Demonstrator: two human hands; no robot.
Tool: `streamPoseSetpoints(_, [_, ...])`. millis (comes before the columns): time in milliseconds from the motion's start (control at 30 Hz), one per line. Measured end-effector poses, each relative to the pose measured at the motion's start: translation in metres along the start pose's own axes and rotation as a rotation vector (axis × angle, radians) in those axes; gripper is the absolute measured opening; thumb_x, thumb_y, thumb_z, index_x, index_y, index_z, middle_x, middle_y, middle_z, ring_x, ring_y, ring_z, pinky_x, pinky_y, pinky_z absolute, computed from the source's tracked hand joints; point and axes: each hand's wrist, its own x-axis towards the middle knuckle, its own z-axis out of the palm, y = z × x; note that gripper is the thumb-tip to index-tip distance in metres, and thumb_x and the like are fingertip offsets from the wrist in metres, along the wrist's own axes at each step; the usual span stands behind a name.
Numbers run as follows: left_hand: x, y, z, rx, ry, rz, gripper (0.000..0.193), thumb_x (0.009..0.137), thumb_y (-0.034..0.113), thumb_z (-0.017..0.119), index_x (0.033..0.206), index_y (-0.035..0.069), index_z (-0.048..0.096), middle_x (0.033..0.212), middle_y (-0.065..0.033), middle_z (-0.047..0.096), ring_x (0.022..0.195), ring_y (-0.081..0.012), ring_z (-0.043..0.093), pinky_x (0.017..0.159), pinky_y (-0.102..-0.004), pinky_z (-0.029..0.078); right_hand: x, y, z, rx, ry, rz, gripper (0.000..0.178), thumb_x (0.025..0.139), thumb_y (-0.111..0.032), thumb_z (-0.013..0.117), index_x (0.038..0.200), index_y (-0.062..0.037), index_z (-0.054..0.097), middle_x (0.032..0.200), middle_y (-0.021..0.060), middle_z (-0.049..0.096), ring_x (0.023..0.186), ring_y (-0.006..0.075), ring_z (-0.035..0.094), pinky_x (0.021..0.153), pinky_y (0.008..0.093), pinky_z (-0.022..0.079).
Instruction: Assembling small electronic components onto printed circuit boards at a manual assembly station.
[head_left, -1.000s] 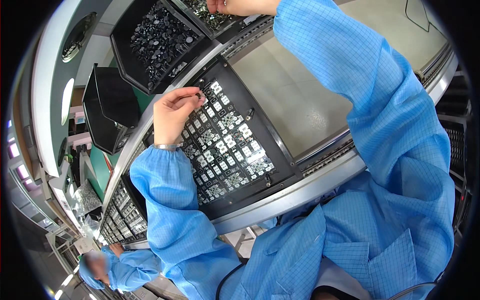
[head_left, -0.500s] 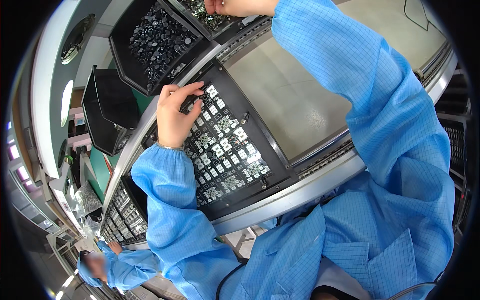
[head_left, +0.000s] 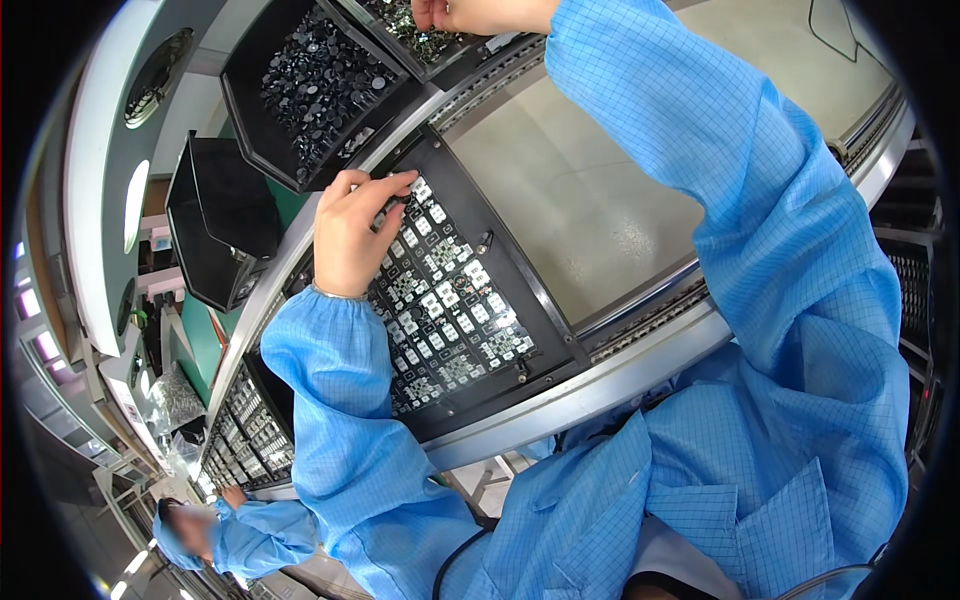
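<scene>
A black tray [head_left: 527, 268] holds a panel of small circuit boards [head_left: 445, 297] with rows of white squares. My left hand [head_left: 347, 236] hovers over the panel's far left part, thumb and forefinger apart, their tips close to its top edge. Its other fingers are partly hidden. At the top edge of the picture, my right hand [head_left: 490, 14] reaches to a black bin of small shiny metal parts [head_left: 415, 40]. Its visible fingers are curled together, and whatever lies between them is hidden. The picture cuts this hand off.
Small dark round parts fill a black bin [head_left: 322, 85] beyond the tray. An angular black bin [head_left: 222, 215] stands left of it. The tray rests on conveyor rails [head_left: 650, 325]. More boards [head_left: 250, 425] lie farther left, beside a co-worker in blue [head_left: 262, 540].
The tray and its panel have slid slightly left along the rails. My left hand stays nearly in place, its forefinger shifted a little right. My right hand has hardly moved.
</scene>
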Motion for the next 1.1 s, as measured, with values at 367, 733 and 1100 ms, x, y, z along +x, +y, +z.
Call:
streamPoseSetpoints(367, [-0.009, 0.002, 0.002, -0.042, 0.058, -0.125, 0.024, 0.067, -0.002, 0.069, 0.089, 0.008, 0.068, 0.074, -0.0073, 0.058, 0.07, -0.0222, 0.056, 0.062, -0.0322, 0.048, 0.005, 0.012, 0.002, 0.02, 0.029, -0.015, 0.014, 0.067, 0.005, 0.056, 0.077, 0.0013, 0.065, 0.067, 0.0132, 0.064, 0.063, 0.0204, 0.063, 0.059, 0.0304, 0.049])
streamPoseSetpoints(733, [-0.009, 0.011, -0.001, 0.078, -0.008, 0.027, 0.025, 0.07, -0.005, 0.057, 0.091, 0.007, 0.063, 0.097, -0.0059, 0.059, 0.081, -0.0282, 0.061, 0.069, -0.0348, 0.05, -0.039, -0.063, -0.003, 0.515, 0.336, -0.27, 0.009, 0.08, 0.002, 0.055, 0.088, 0.002, 0.057, 0.078, 0.0053, 0.061, 0.073, 0.011, 0.058, 0.063, 0.023, 0.048])
streamPoseSetpoints(1100, [0.065, -0.052, -0.034, 0.596, -0.113, -0.12, 0.019, 0.084, 0.012, 0.055, 0.101, 0.007, 0.063, 0.1, -0.0106, 0.062, 0.093, -0.0307, 0.059, 0.082, -0.0382, 0.048, -0.153, -0.109, 0.071, 0.493, -0.705, -0.427, 0.032, 0.075, 0.008, 0.05, 0.105, -0.0037, 0.049, 0.089, 0.0116, 0.056, 0.085, 0.0294, 0.057, 0.074, 0.038, 0.045])
